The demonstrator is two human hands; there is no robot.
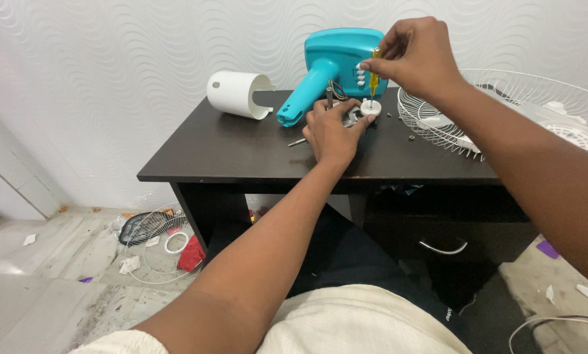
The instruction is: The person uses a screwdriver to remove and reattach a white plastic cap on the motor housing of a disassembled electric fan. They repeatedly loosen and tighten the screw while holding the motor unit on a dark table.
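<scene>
My left hand (331, 131) rests on the dark desk (241, 154) and is closed around a small metal fan motor part (353, 118). A round white piece (370, 108) sits on that part. My right hand (415, 56) holds a yellow-handled screwdriver (374, 77) upright, its tip down on the white piece. Just behind stands the teal fan base and stand (330, 69), lying with its neck toward the front left.
A white cylindrical cover (237, 94) lies at the desk's back left. A white wire fan grille (504, 111) sits at the right. Small screws (412, 137) lie near it. Another grille (153, 246) and scraps are on the floor at left. The desk has a drawer handle (443, 249).
</scene>
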